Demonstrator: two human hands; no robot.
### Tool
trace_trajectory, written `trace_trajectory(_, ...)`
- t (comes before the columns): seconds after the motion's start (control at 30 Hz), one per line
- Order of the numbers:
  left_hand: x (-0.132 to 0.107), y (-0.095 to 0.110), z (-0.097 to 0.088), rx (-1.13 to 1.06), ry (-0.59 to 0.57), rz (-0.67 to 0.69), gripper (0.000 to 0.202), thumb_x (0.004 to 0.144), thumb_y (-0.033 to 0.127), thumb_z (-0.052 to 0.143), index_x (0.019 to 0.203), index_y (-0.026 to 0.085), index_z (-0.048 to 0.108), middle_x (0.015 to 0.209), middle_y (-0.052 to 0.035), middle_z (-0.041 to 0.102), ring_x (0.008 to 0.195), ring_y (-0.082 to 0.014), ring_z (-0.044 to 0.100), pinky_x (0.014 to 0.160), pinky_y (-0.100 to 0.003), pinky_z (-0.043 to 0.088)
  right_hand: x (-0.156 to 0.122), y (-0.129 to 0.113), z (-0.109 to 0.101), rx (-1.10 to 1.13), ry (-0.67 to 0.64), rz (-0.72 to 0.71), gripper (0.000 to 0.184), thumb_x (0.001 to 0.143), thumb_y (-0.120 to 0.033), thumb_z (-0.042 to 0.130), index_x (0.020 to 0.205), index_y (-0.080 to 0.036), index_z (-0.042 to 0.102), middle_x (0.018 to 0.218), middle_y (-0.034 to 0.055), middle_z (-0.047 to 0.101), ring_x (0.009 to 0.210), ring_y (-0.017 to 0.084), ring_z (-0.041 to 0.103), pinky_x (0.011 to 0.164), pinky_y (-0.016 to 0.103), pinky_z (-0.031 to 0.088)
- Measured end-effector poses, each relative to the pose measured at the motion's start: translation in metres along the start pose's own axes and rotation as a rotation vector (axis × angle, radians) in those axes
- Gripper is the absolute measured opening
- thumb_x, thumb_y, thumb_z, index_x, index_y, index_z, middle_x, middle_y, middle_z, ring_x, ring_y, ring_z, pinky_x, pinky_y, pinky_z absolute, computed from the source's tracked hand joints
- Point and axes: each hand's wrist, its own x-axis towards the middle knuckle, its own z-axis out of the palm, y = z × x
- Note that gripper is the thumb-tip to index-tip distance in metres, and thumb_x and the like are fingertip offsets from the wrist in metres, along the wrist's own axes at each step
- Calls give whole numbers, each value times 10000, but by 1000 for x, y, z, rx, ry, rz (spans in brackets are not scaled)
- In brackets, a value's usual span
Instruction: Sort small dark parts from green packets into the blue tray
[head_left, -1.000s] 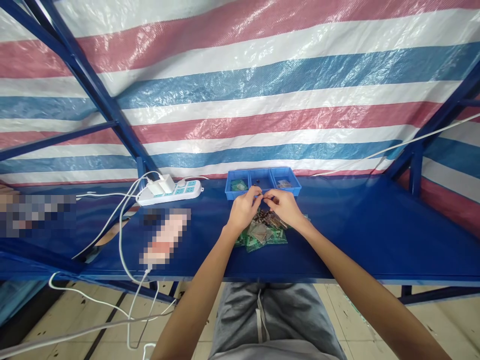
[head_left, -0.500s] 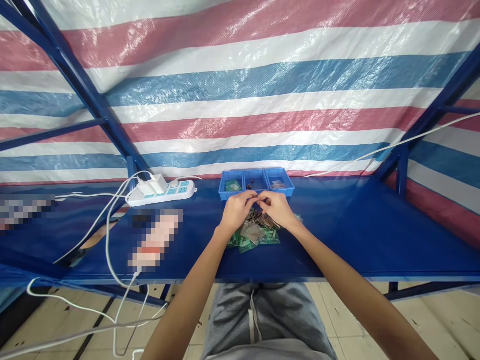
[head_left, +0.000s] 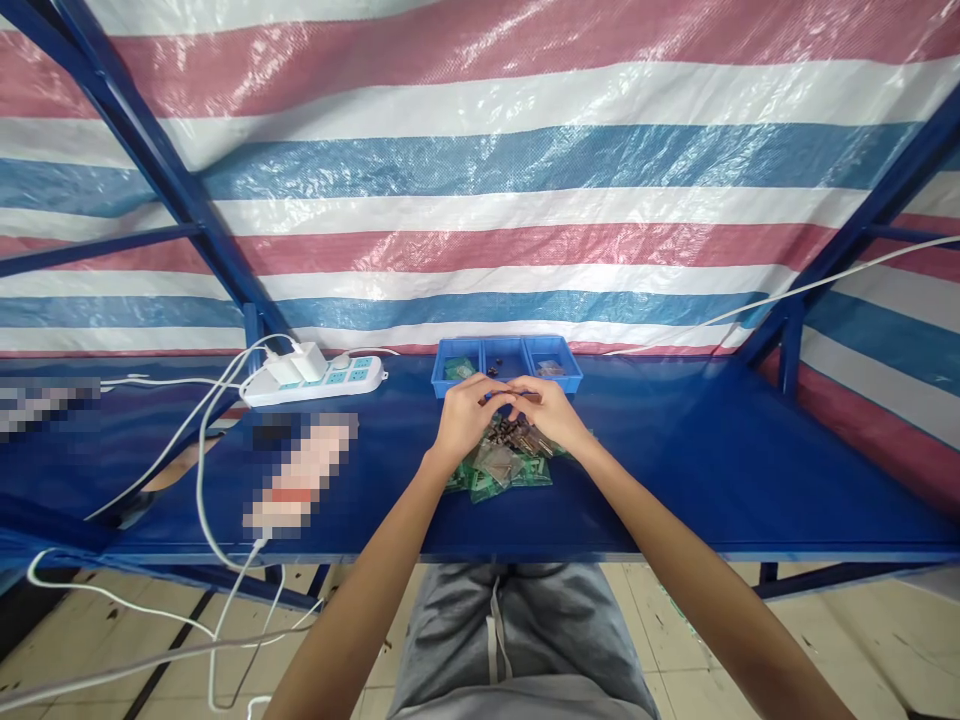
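Note:
My left hand (head_left: 467,412) and my right hand (head_left: 553,408) meet above a heap of small parts, their fingertips pinched together. What lies between the fingers is too small and too covered to name. Just below them is the heap: small dark metal pieces (head_left: 517,434), clear plastic bags (head_left: 498,463) and green packets (head_left: 489,487). Right behind my hands stands a blue tray (head_left: 576,384) with three compartments. A green packet (head_left: 459,368) lies in its left compartment, a few dark bits (head_left: 495,366) in the middle one, and a clear bag (head_left: 550,369) in the right one.
A white power strip (head_left: 315,384) with plugged-in chargers stands at the back left of the blue table (head_left: 690,450). White cables (head_left: 202,470) run over the left side and down to the floor. A blurred-out object (head_left: 304,475) lies left of my hands. Behind hangs a striped sheet (head_left: 525,160).
Both hands stay together over the heap, with the fingers slightly shifted and the knuckles more arched. The whole view has moved a little, so things sit slightly further left.

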Motion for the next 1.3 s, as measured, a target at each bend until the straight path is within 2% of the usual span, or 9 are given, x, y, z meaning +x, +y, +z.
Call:
trace_trajectory(0.13,0,0,1,11,41,-20,201,892,398,706,930,212,773,777,-19,655,578,-106,505,583,-253,436,1,-1,-2,109,-43,41,301,857,-458,673,983,-186,694,859,52,701,664,175,671,464,231,370)
trace_trajectory(0.23,0,1,0,27,44,-29,194,909,387,686,937,213,767,770,-14,647,602,-111,527,591,-248,437,0,-4,-2,155,-62,54,320,848,-483,690,962,-183,693,835,50,688,661,160,646,478,233,372)
trace_trajectory(0.47,-3,1,0,121,-39,63,269,1031,292,469,1127,204,704,1024,-59,713,913,-173,666,819,-290,513,-1,-9,-1,172,-25,74,348,819,-526,712,876,-186,667,793,35,658,643,149,619,475,237,374)
trace_trajectory(0.6,-5,-1,1,220,-129,48,314,1019,277,477,1289,212,623,1090,-71,695,904,-181,675,747,-281,531,1,-5,-2,169,44,80,356,794,-533,734,855,-189,666,731,25,644,602,142,583,460,240,352)
trace_trajectory(0.67,-6,-3,2,250,-150,44,308,1009,289,502,1284,218,623,1061,-64,693,892,-180,677,736,-276,538,1,-3,-2,159,54,85,362,779,-534,749,842,-187,667,695,19,632,594,143,573,459,240,342)
trace_trajectory(0.83,-6,-7,4,262,-115,88,297,1035,289,449,1247,214,643,1068,-73,691,976,-191,674,873,-312,546,0,-5,-2,113,59,103,402,762,-569,752,826,-186,649,650,6,610,598,155,581,477,242,349)
trace_trajectory(0.97,-8,-10,5,299,-134,84,311,1044,282,423,1231,219,663,1026,-68,686,917,-179,678,826,-287,542,0,-5,-2,-12,91,76,403,840,-586,658,766,-191,627,677,22,631,599,163,602,529,266,405)
trace_trajectory(1.1,-8,-9,5,296,-158,78,296,1038,260,431,1175,216,690,1023,-61,688,913,-173,673,818,-274,527,0,-2,-4,-143,86,33,361,891,-530,598,766,-193,634,713,31,659,627,180,639,603,290,457)
trace_trajectory(1.3,-5,-7,4,170,-80,-5,226,1016,268,484,1068,221,699,1031,-43,722,948,-174,683,862,-277,521,0,-1,-6,-203,10,0,277,927,-426,538,822,-198,655,796,34,696,638,178,658,640,293,479)
